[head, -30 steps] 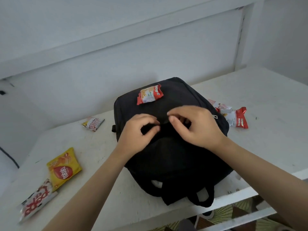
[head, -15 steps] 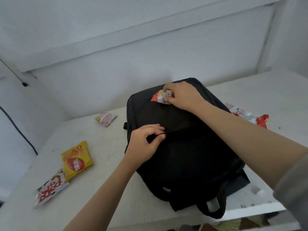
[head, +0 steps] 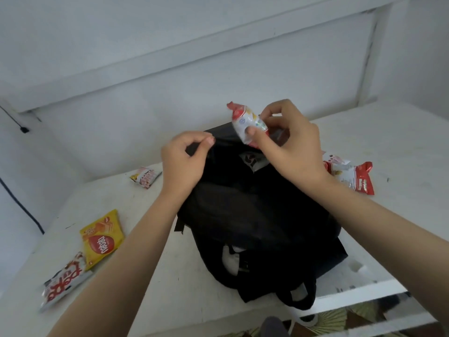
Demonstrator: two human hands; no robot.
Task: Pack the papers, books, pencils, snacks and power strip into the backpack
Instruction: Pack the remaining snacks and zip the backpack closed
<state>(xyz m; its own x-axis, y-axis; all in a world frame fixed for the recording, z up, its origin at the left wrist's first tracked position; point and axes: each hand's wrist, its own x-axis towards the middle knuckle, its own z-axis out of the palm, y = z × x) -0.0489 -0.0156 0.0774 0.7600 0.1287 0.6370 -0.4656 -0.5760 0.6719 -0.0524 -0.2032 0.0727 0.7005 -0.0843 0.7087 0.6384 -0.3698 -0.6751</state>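
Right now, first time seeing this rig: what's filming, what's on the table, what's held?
No machine here: these are a person's two bare hands, filmed by one wide-angle camera worn on the head, looking forward and down. It is the only view. A black backpack lies on a white table. The left hand pinches an edge of the backpack's fabric. The right hand holds a small red-and-white snack packet above the backpack. Loose on the table: a yellow packet and a red-lettered packet at the left, a little packet farther back, and red-and-white packets right of the backpack.
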